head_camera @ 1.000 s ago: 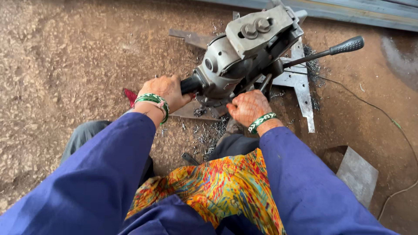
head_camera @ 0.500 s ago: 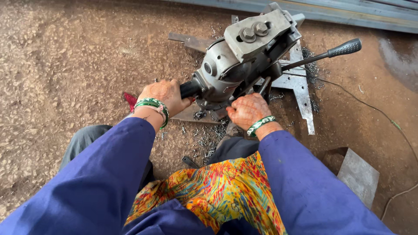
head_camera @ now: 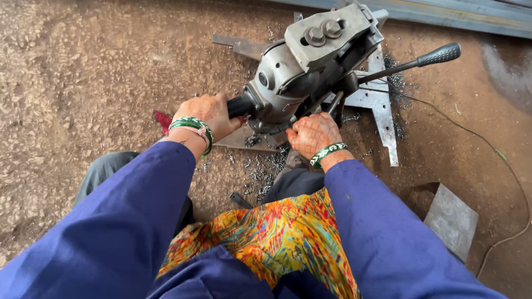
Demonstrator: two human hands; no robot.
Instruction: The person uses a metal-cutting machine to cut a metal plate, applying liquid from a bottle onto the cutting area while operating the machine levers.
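A rough metalworking workshop: a heavy grey metal drilling machine (head_camera: 310, 72) stands on flat steel plates (head_camera: 382, 111) on a gritty dirt floor (head_camera: 83, 83) strewn with dark metal shavings (head_camera: 266, 171), a thin cable (head_camera: 487, 144) trailing away.

Both hands, left (head_camera: 206, 115) and right (head_camera: 312, 134), closed in fists, arms forward.

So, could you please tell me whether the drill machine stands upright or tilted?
Tilted: the drill machine leans toward the left hand.
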